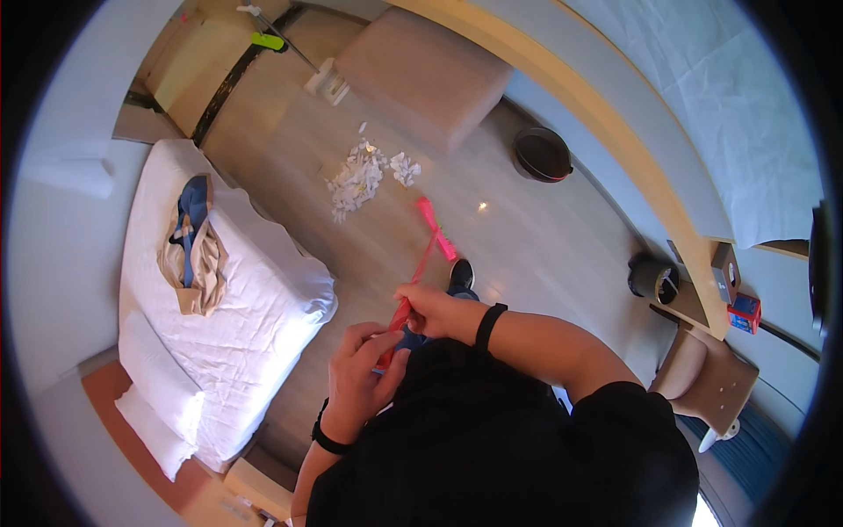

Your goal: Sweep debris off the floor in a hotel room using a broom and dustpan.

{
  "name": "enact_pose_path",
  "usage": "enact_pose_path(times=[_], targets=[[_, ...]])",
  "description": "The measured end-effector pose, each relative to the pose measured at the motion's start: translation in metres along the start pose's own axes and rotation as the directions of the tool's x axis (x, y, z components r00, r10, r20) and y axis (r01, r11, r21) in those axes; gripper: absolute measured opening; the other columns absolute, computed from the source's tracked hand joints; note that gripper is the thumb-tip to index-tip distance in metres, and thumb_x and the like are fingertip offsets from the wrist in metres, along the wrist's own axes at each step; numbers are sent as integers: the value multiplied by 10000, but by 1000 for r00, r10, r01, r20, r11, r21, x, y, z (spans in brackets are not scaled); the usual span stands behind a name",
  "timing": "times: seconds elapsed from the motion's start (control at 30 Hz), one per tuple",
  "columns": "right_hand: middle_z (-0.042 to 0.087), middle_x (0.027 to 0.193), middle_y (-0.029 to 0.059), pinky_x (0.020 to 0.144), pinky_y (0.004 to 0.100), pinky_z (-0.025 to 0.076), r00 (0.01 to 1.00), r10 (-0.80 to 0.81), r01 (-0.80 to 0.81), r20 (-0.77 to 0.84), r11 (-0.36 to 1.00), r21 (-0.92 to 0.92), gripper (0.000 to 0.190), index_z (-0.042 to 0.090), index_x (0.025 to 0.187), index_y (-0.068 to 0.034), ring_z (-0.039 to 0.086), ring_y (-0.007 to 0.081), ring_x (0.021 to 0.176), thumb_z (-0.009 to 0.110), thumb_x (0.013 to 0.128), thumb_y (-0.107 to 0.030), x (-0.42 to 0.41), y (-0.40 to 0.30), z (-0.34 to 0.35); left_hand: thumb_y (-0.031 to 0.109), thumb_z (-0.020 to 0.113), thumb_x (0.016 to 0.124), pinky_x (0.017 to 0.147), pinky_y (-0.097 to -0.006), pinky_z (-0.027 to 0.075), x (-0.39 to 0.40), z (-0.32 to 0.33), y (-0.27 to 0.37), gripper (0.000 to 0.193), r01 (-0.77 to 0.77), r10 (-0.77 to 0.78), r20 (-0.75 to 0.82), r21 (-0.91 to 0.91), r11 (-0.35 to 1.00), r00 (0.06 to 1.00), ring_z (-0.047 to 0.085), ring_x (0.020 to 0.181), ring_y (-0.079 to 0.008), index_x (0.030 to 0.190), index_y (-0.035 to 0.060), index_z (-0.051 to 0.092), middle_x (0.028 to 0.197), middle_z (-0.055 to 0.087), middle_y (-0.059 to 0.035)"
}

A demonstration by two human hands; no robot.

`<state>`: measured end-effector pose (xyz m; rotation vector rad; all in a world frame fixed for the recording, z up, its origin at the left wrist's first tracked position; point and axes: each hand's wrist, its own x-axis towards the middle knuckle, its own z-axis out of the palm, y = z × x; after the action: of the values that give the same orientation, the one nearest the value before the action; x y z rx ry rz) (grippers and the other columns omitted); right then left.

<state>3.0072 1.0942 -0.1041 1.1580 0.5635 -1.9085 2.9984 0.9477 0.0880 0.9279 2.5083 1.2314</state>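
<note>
Both hands are on the red handle (425, 258) of a broom, which slants away from my body to the floor. My left hand (362, 369) holds its upper end, close to my waist. Further down the handle, my right hand (431, 313) is wrapped around it. The pink broom head (436, 227), with a little green along its edge, rests on the floor just ahead of my shoe (462, 274). Beyond the head lies a pile of white scraps, apparently paper (359, 178), with a smaller clump (404, 169) beside it.
A bed (276, 277) with clothing (194, 250) on it stands at left. Ahead are an upholstered bench (421, 72), a white dustpan (327, 82) and a green broom head (268, 42). A round black bin (543, 155), another dark bin (652, 278) and a chair (708, 375) stand at right.
</note>
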Motion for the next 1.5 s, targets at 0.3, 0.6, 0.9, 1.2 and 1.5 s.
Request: enact_pose_path(times=[0.3, 0.6, 0.9, 1.2, 1.5], targets=[[554, 622, 8, 448, 286, 404, 981, -149, 169, -124, 970, 172, 264, 558, 784, -166, 505, 138, 479, 698, 964, -297, -9, -45, 16, 120, 816, 837, 550, -393, 496, 57, -23, -37, 234, -102, 90, 112, 104, 989, 990, 610, 548, -296, 1049, 73, 728, 639, 589, -83], [601, 709, 50, 463, 327, 430, 831, -191, 421, -522, 829, 367, 204, 578, 860, -134, 575, 185, 559, 658, 958, -294, 61, -101, 8, 146, 770, 931, 570, -407, 517, 128, -11, -153, 156, -1, 33, 332, -96, 995, 943, 676, 617, -357, 1031, 55, 693, 743, 681, -167], [560, 665, 57, 412, 346, 386, 861, -161, 309, -482, 920, 243, 174, 559, 860, -121, 527, 199, 497, 622, 944, -260, 139, -122, 136, 129, 757, 936, 539, -404, 508, 136, -124, -228, 144, 23, -4, 308, -60, 998, 951, 672, 583, -335, 994, 51, 651, 671, 640, -139], [601, 699, 46, 535, 362, 453, 946, -200, 248, -256, 953, 173, 182, 589, 888, -140, 590, 198, 583, 641, 939, -307, 131, -136, 231, 116, 785, 869, 544, -432, 514, 129, -214, -230, 177, -75, 70, 230, 15, 997, 971, 645, 585, -332, 953, 48, 644, 667, 614, -110], [575, 735, 27, 501, 339, 438, 945, -150, 171, -291, 984, 45, 124, 576, 923, -163, 586, 180, 617, 609, 955, -278, 181, -179, 215, 93, 757, 878, 549, -437, 508, 154, -189, -259, 147, 44, -54, 154, 67, 997, 987, 635, 579, -340, 967, 76, 642, 659, 607, -110]])
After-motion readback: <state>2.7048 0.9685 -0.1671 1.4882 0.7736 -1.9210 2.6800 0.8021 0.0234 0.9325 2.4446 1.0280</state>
